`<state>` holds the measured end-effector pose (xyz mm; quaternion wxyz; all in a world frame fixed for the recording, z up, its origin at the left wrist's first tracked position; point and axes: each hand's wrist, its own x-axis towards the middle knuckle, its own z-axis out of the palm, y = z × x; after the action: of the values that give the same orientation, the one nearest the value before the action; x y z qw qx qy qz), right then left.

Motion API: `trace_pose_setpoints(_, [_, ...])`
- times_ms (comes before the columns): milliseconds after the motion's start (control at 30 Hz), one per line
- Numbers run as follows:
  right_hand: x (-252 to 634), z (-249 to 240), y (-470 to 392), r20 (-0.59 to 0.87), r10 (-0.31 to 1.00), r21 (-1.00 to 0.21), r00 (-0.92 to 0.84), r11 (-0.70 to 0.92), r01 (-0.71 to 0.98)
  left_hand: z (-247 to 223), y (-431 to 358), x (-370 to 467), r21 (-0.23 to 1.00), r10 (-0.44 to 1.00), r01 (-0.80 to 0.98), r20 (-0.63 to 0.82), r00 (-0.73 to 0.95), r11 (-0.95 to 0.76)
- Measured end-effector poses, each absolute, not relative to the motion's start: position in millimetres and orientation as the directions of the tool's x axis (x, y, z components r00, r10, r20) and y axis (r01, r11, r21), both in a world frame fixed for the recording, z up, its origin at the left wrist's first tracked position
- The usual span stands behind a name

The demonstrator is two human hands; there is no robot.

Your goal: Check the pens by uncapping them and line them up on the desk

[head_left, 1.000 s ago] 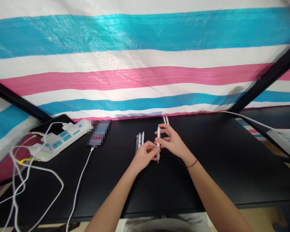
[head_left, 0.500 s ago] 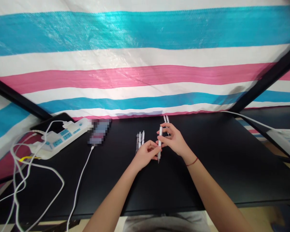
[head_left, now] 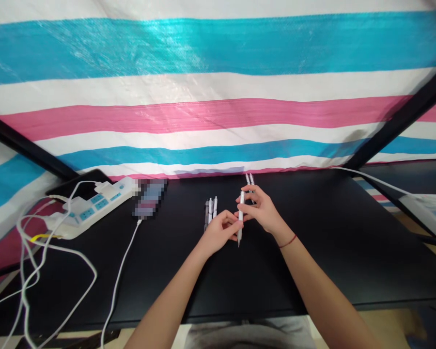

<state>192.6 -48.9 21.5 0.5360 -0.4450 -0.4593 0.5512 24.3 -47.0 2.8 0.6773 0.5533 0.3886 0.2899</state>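
Observation:
Both hands grip one white pen, held nearly upright in the view with its tip toward me. My left hand pinches the lower barrel between thumb and fingers. Higher up, near the pen's top end, my right hand is closed on it. Just beyond my left hand lie a dark pen and two white pens side by side, their lower ends hidden by the hand. Two more white pens lie behind my right hand, partly covered by it.
On the black table, a phone lies left with a white cable plugged in. A white power strip with tangled cords sits farther left. Another power strip is at the right. Striped sheeting hangs behind.
Almost nothing differs. The pen and both hands keep the same place and grip, with only a very slight shift.

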Motion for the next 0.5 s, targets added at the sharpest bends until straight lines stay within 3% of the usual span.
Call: trace_pose_setpoints(500, [192.6, 22.2, -48.9, 0.008, 0.999, -0.989, -0.034, 0.003, -0.149, 2.7, -46.1, 25.4, 0.971, 0.825, 0.049, -0.224, 0.519, 0.232])
